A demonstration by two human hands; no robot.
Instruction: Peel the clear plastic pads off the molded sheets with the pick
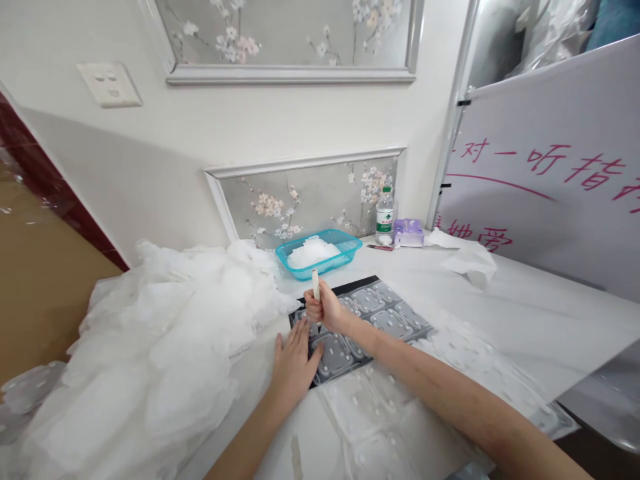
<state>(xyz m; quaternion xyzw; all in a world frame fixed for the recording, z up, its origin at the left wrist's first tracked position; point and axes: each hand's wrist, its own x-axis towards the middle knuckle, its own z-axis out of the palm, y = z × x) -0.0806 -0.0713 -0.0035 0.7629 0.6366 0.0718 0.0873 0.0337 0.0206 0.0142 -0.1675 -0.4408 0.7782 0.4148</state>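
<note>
In the head view, my right hand is closed around a white pen-like tool, held nearly upright. Its dark tip points down at a clear plastic sheet with rounded-square shapes and small pale dots. Beneath part of that sheet lies a black board. My left hand rests flat on the sheet's left edge with its fingers spread, just left of the tool's tip. The sheet runs on past the board toward the right and the front.
A big heap of soft white pieces fills the left side. Behind the board stands a blue plastic basket holding more white material. Farther back are a water bottle, a purple packet, a reddish tool and crumpled white paper.
</note>
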